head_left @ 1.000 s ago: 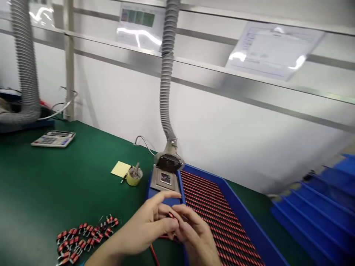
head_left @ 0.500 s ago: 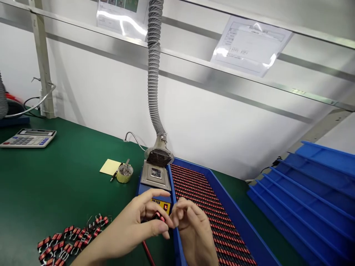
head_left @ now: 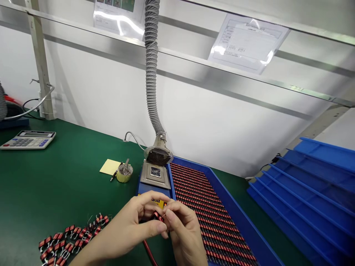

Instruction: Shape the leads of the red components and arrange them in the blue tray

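My left hand [head_left: 135,225] and my right hand [head_left: 184,231] meet low in the middle of the view, fingers pinched together on one small red coil part [head_left: 156,216]. They hover just in front of the solder pot [head_left: 155,175], a small blue unit with a metal top. To the right of my hands lies a blue tray [head_left: 235,214] packed with rows of red coil parts. A loose heap of several red coil parts [head_left: 70,240] lies on the green mat at the lower left.
A grey fume hose [head_left: 151,70] hangs down to a hood over the solder pot. A yellow cup [head_left: 124,173], a yellow note pad [head_left: 110,166] and a calculator [head_left: 27,139] sit on the green mat. Stacked blue trays [head_left: 313,184] stand at the right.
The view swung right, then steadied. My right hand's fingers, apart half a second ago, have closed back onto the red coil part that my left hand holds.
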`<state>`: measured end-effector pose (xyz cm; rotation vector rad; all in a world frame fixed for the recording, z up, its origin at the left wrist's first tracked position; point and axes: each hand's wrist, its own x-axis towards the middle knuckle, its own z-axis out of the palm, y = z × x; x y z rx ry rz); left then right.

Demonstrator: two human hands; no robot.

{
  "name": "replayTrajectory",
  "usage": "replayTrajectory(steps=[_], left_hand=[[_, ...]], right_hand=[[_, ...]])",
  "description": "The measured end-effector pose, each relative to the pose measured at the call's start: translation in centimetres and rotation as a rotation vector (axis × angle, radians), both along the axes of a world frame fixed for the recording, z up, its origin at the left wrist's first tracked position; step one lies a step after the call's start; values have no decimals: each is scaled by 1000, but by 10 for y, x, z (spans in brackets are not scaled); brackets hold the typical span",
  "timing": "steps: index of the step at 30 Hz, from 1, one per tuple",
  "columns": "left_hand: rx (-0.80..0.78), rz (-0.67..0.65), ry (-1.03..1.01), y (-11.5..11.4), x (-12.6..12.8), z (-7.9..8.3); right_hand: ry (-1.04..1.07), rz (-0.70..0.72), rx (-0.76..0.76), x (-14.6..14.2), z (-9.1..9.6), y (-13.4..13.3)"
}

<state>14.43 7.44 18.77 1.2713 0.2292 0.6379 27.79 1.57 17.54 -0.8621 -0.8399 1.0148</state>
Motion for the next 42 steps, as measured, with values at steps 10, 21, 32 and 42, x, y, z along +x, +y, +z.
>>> replayTrajectory(steps=[10, 21, 32, 42], left_hand=[[19, 50, -6, -2, 5, 2], [276, 314, 252, -5, 2, 0], [430, 309, 370, -8, -4, 11], [426, 390, 354, -10, -5, 9]], right_hand=[[-186, -156, 81, 4, -10, 1], [-483, -348, 159, 1, -11, 1], [-562, -222, 90, 4, -8, -2], [-577, -472, 219, 15, -6, -7]])
